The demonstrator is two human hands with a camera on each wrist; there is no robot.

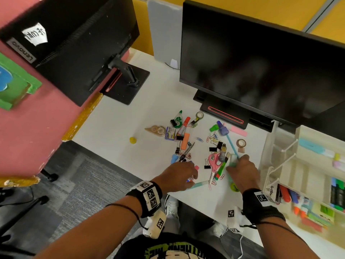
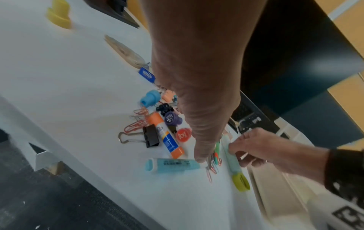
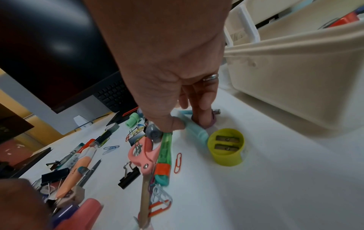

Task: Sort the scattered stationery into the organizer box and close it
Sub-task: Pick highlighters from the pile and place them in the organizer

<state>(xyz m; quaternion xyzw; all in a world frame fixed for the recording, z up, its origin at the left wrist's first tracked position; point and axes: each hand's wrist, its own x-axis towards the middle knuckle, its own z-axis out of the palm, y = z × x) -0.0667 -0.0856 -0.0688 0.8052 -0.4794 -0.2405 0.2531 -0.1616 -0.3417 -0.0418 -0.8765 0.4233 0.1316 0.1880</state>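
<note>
Stationery lies scattered on the white desk [image 1: 115, 128]. My right hand [image 1: 235, 164] pinches a mint highlighter [image 3: 196, 131] between thumb and fingers; it still lies on the desk beside a yellow-green sharpener [image 3: 226, 147]. My left hand [image 1: 192, 179] reaches down near the front edge, one straight fingertip [image 2: 201, 158] touching the end of a teal highlighter [image 2: 171, 165]. Pink scissors [image 1: 214, 161] and a green pen [image 1: 222, 168] lie between the hands. The cream organizer box [image 1: 268, 171] stands open at the right, with markers in its compartments.
Two black monitors [image 1: 261, 68] stand behind the pile. An orange highlighter [image 1: 185, 140], glue stick [image 2: 167, 137], black binder clip [image 2: 151, 136], tape rolls and several paper clips are strewn about. A yellow cap [image 1: 133, 140] sits alone at the left.
</note>
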